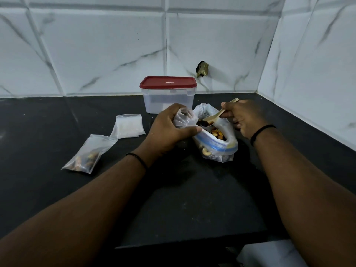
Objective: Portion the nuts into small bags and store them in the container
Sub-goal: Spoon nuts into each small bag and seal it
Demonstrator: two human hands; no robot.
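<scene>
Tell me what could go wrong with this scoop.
1. The spoon, held by the right hand, is loaded and sits at the mouth of the small bag; the left hand bunches that mouth, so nuts may spill onto the counter.
2. The big bag stands open and unsupported; a nudge could tip it.
3. The container is lidded, so storing needs a free hand.

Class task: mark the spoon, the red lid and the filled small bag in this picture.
spoon (215, 116): head view, on the wooden neck just above the bowl.
red lid (168, 82): head view, on the middle of its top face.
filled small bag (86, 158): head view, on the nuts at its lower end.
</scene>
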